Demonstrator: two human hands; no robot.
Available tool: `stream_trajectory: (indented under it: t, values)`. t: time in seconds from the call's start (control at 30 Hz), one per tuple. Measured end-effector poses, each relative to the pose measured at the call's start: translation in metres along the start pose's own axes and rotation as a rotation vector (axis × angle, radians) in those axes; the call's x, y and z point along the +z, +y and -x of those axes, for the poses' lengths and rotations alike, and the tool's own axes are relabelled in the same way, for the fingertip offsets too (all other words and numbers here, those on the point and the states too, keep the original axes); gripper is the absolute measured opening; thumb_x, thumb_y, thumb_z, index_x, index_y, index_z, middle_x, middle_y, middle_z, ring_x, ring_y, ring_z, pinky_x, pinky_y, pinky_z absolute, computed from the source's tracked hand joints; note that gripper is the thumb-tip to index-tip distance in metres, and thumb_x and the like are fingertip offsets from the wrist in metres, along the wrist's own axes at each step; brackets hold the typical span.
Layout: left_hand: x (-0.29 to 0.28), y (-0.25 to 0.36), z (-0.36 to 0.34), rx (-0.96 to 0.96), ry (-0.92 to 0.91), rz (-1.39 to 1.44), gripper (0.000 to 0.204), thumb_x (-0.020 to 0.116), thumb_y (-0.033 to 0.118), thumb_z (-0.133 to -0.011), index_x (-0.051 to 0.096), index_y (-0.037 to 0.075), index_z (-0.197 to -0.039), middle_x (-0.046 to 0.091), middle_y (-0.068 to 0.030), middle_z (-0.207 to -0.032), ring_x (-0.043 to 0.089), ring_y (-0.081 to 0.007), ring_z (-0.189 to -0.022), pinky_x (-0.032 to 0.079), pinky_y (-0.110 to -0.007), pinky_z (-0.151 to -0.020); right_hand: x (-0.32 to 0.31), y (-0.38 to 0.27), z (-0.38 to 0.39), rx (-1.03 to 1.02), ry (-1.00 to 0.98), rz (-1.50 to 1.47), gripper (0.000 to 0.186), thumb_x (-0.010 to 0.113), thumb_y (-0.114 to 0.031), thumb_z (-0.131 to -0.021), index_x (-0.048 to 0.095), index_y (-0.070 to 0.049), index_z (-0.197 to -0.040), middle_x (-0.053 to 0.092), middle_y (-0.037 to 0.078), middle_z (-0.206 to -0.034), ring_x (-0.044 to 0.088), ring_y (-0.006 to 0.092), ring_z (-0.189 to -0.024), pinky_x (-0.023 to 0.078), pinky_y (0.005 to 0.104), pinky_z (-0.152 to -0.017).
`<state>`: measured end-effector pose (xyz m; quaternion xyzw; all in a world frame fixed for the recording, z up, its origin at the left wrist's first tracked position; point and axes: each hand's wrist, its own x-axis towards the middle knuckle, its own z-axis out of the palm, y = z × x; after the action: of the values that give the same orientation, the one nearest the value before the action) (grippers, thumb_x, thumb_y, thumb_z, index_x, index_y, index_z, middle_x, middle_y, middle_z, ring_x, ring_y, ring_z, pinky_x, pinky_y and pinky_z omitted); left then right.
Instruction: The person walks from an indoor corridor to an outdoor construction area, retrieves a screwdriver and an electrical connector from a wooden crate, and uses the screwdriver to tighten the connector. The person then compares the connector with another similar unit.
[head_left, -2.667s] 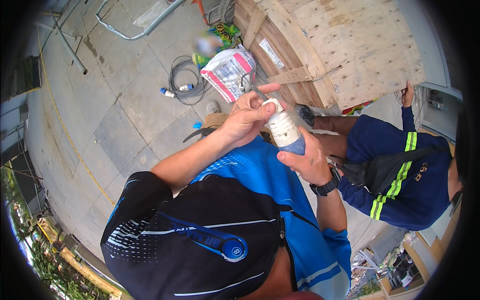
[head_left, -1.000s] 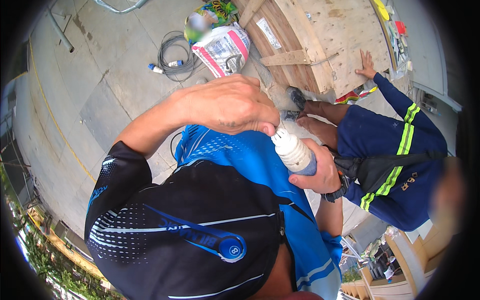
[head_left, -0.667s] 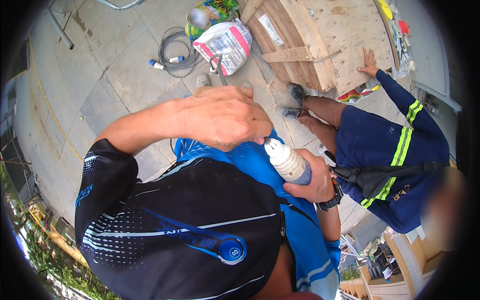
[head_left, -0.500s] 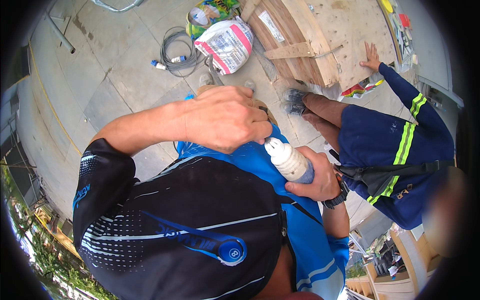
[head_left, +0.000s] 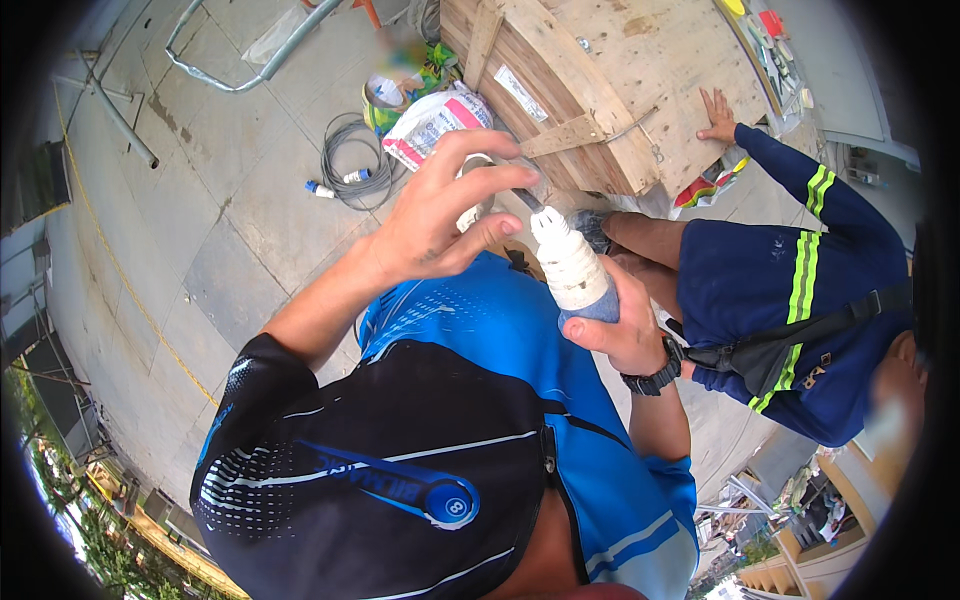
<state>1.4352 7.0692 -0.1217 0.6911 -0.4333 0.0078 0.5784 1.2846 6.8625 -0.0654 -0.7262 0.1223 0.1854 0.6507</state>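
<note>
My right hand (head_left: 630, 315) is wrapped round a blue-and-white connector (head_left: 572, 268), with a black watch on that wrist. White wrapping covers the connector's neck, its lower end is blue, and its white split tip points up and away. A short dark piece like a cable (head_left: 527, 198) shows at the tip. My left hand (head_left: 455, 205) hovers just left of the tip with curved fingers spread apart. Its index fingertip is close to the dark piece; whether they touch I cannot tell. Something pale, partly hidden, shows behind these fingers.
A co-worker (head_left: 770, 300) in navy with yellow stripes stands close on my right, a hand on a wooden crate (head_left: 560, 90). Beyond my hands lie a coiled grey cable (head_left: 350, 165) with blue-white plugs and a white-pink sack (head_left: 430, 125). A bent metal tube (head_left: 260, 80) lies far left.
My left hand has come away from the connector's tip, moving up and leftward, and its fingers have opened. The right hand still holds the connector, now tipped more upright and slightly left.
</note>
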Motion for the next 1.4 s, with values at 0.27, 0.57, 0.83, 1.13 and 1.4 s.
stream_trajectory:
  t: [0.27,0.57,0.83,1.13,1.4]
  values:
    - [0.070,0.001,0.024,-0.591,0.004,1.145,0.057,0.068,0.029,-0.092,0.039,0.004,-0.133,0.052,-0.0156,-0.132,0.052,-0.0245,-0.122,0.042,-0.041,-0.103,0.011,0.010,-0.039,-0.047,0.059,-0.006,0.057,0.075,-0.032,-0.081,0.055,0.002,-0.121,0.066,0.012,-0.086,0.065,0.0183,-0.080,0.051,0.0329,-0.074]
    - [0.071,-0.011,0.007,-1.071,0.155,1.204,0.040,0.065,0.004,-0.082,0.044,0.008,-0.115,0.062,-0.0101,-0.089,0.068,-0.0243,-0.074,0.057,-0.039,-0.063,-0.067,0.025,-0.038,-0.173,0.217,-0.177,0.047,0.045,-0.044,-0.102,0.062,0.000,-0.104,0.057,0.004,-0.064,0.052,0.0116,-0.057,0.043,0.0269,-0.054]
    - [0.081,0.001,0.013,-1.007,-0.109,1.032,0.045,0.072,0.002,-0.078,0.046,0.008,-0.115,0.064,-0.0083,-0.087,0.066,-0.0202,-0.074,0.055,-0.035,-0.067,-0.104,-0.034,-0.021,-0.870,0.122,-0.877,0.035,0.038,-0.030,-0.103,0.059,-0.003,-0.110,0.047,-0.001,-0.069,0.047,0.0149,-0.069,0.044,0.0326,-0.064]
    - [0.078,0.006,0.014,-0.943,-0.192,0.886,0.042,0.071,0.001,-0.076,0.048,0.005,-0.111,0.063,-0.0078,-0.083,0.065,-0.0181,-0.073,0.054,-0.033,-0.068,-0.084,-0.032,-0.027,-0.803,0.099,-0.931,0.031,0.038,-0.027,-0.103,0.059,-0.005,-0.105,0.050,0.000,-0.068,0.049,0.0162,-0.068,0.045,0.0333,-0.061]
    - [0.066,-0.002,0.022,-0.932,-0.244,0.925,0.038,0.068,0.000,-0.077,0.047,0.004,-0.109,0.064,-0.0081,-0.080,0.065,-0.0167,-0.072,0.053,-0.031,-0.068,-0.068,-0.026,-0.023,-0.788,0.202,-0.961,0.030,0.039,-0.026,-0.102,0.060,-0.004,-0.103,0.049,0.000,-0.067,0.049,0.0162,-0.068,0.044,0.0334,-0.061]
